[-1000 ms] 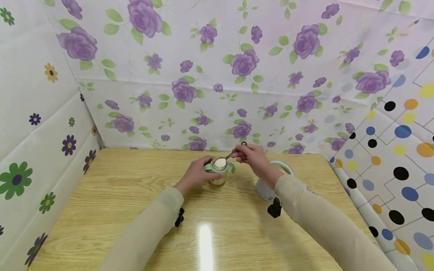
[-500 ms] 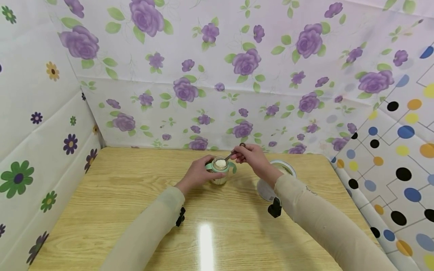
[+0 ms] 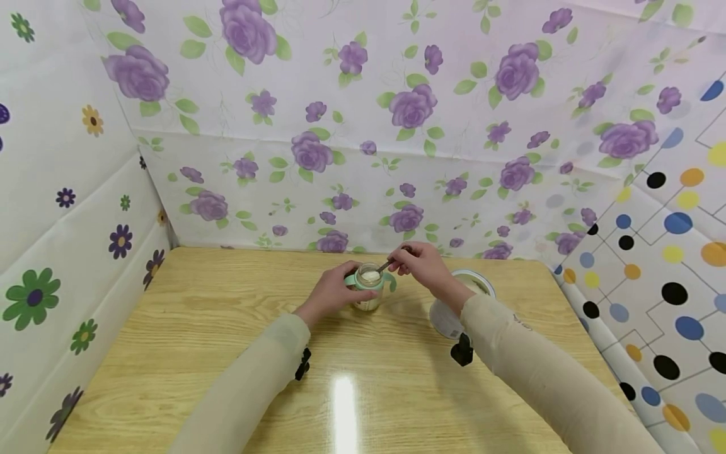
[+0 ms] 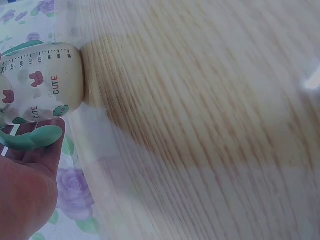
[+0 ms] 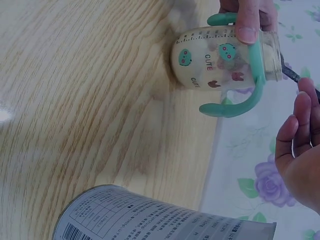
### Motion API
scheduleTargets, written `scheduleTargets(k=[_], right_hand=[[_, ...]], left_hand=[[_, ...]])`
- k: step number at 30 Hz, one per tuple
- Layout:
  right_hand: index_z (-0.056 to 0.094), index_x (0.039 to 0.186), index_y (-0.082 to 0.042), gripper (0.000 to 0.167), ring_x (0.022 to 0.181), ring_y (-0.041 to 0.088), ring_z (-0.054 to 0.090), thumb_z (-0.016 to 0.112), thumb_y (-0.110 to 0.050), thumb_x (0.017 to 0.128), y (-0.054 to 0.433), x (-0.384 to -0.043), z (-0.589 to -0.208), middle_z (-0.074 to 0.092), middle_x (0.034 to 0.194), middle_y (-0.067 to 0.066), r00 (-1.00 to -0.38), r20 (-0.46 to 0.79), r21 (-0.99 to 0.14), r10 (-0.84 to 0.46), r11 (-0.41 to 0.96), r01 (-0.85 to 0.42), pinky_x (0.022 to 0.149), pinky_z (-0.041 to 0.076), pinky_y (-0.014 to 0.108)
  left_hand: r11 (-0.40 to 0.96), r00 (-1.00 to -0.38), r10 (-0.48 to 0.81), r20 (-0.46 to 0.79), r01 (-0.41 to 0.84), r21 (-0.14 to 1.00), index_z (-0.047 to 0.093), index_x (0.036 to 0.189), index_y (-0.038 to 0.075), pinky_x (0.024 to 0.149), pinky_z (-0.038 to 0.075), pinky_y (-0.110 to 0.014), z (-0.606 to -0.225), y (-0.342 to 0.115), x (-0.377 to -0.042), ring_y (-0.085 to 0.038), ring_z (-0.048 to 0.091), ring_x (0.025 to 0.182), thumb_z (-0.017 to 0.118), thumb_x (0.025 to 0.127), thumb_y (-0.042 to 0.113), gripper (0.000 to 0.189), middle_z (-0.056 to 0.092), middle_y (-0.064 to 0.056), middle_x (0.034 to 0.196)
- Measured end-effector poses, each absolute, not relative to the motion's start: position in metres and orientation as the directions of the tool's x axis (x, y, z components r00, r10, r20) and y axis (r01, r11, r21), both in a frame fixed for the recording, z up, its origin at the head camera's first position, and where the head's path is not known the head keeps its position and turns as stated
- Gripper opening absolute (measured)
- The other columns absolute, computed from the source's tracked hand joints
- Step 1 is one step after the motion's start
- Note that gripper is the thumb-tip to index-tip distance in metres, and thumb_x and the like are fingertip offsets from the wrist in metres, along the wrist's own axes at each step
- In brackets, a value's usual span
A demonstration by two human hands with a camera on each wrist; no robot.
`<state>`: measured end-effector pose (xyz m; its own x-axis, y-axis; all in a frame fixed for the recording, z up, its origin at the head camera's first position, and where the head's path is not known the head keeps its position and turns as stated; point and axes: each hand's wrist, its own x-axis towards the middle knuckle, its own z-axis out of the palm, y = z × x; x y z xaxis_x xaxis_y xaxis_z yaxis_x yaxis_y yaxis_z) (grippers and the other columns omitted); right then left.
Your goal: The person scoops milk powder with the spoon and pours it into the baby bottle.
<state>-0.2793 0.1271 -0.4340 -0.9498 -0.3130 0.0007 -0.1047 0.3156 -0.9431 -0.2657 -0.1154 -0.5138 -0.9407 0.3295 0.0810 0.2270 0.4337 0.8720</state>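
A clear baby bottle [image 5: 207,62] with green handles, printed cartoon faces and measuring marks stands upright on the table. Its mouth is uncapped, and pale powder [image 3: 371,276] shows inside the neck. My left hand [image 3: 333,291] holds the bottle by its side around the handle collar, with the thumb across the front. The fingers of my right hand [image 3: 421,266] pinch a dark, thin-handled spoon [image 3: 387,265], which slants down into the bottle's mouth. The spoon's bowl is hidden inside the neck.
A grey-white can [image 5: 165,215] with printed text stands on the wooden table [image 3: 238,296], right of the bottle and partly behind my right forearm. Its metal rim [image 3: 486,284] faces up. A floral cloth wall [image 3: 363,189] rises behind the table's far edge.
The powder at the bottle's mouth has sunk lower into the neck. My right hand has shifted the spoon slightly, its ring end now less visible. The left hand keeps its hold.
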Motion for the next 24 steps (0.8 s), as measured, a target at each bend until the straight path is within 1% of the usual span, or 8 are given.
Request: scheduleTargets(k=[2, 4, 11, 13, 18, 20, 24], right_hand=[[0.075, 0.111, 0.003, 0.030, 0.081, 0.019, 0.069, 0.058, -0.022, 0.111, 0.1271, -0.2790, -0.4352, 0.077, 0.096, 0.016, -0.947, 0.021, -0.932, -0.321, 0.337, -0.134, 0.077, 0.056, 0.029], [0.076, 0.110, 0.002, 0.028, 0.082, 0.020, 0.068, 0.057, -0.020, 0.111, 0.1274, -0.2783, -0.4361, 0.076, 0.097, 0.017, -0.943, 0.041, -0.922, -0.331, 0.350, -0.164, 0.078, 0.056, 0.030], [0.072, 0.118, -0.001, 0.025, 0.085, 0.023, 0.067, 0.051, -0.011, 0.109, 0.1277, -0.2763, -0.4376, 0.073, 0.100, 0.019, -0.925, 0.098, -0.897, -0.366, 0.371, -0.242, 0.078, 0.057, 0.032], [0.071, 0.119, -0.002, 0.024, 0.088, 0.029, 0.067, 0.050, -0.009, 0.109, 0.1282, -0.2760, -0.4381, 0.072, 0.100, 0.019, -0.922, 0.104, -0.891, -0.373, 0.378, -0.253, 0.077, 0.057, 0.032], [0.071, 0.116, -0.002, 0.021, 0.088, 0.033, 0.067, 0.052, -0.008, 0.109, 0.1300, -0.2765, -0.4402, 0.072, 0.101, 0.020, -0.920, 0.102, -0.877, -0.377, 0.402, -0.262, 0.078, 0.057, 0.032], [0.070, 0.115, -0.001, 0.020, 0.086, 0.028, 0.067, 0.053, -0.008, 0.109, 0.1302, -0.2766, -0.4405, 0.073, 0.102, 0.022, -0.919, 0.104, -0.871, -0.379, 0.411, -0.268, 0.079, 0.057, 0.033], [0.070, 0.116, 0.001, 0.020, 0.084, 0.026, 0.067, 0.054, -0.007, 0.109, 0.1292, -0.2759, -0.4395, 0.073, 0.103, 0.024, -0.915, 0.112, -0.859, -0.389, 0.424, -0.286, 0.079, 0.057, 0.035]], left_hand=[[0.432, -0.941, 0.330, 0.077, 0.223, 0.874, 0.066, 0.141, 0.022, 0.097, 0.056, -0.044, -0.5134, -0.1156, -0.2651, -0.018, 0.068, 0.111, 0.093, 0.087, 0.038, 0.062, 0.072, 0.002, 0.127], [0.433, -0.941, 0.330, 0.071, 0.218, 0.874, 0.066, 0.141, 0.022, 0.097, 0.057, -0.044, -0.5128, -0.1156, -0.2646, -0.017, 0.068, 0.110, 0.092, 0.087, 0.038, 0.062, 0.071, 0.003, 0.127], [0.427, -0.939, 0.336, 0.071, 0.219, 0.877, 0.066, 0.141, 0.022, 0.094, 0.057, -0.042, -0.5115, -0.1163, -0.2627, -0.016, 0.068, 0.107, 0.091, 0.088, 0.038, 0.061, 0.071, 0.003, 0.126], [0.420, -0.938, 0.338, 0.079, 0.225, 0.879, 0.066, 0.141, 0.022, 0.094, 0.057, -0.043, -0.5116, -0.1163, -0.2625, -0.017, 0.068, 0.107, 0.091, 0.088, 0.039, 0.061, 0.071, 0.003, 0.126], [0.420, -0.938, 0.336, 0.084, 0.229, 0.878, 0.066, 0.140, 0.024, 0.095, 0.057, -0.043, -0.5127, -0.1159, -0.2641, -0.017, 0.067, 0.109, 0.092, 0.087, 0.039, 0.061, 0.071, 0.003, 0.126], [0.422, -0.938, 0.335, 0.085, 0.230, 0.877, 0.066, 0.140, 0.024, 0.095, 0.057, -0.043, -0.5130, -0.1159, -0.2646, -0.017, 0.067, 0.109, 0.092, 0.087, 0.038, 0.060, 0.071, 0.004, 0.126], [0.425, -0.938, 0.335, 0.084, 0.231, 0.875, 0.066, 0.141, 0.024, 0.095, 0.057, -0.043, -0.5130, -0.1165, -0.2644, -0.018, 0.067, 0.110, 0.092, 0.087, 0.039, 0.061, 0.071, 0.003, 0.127]])
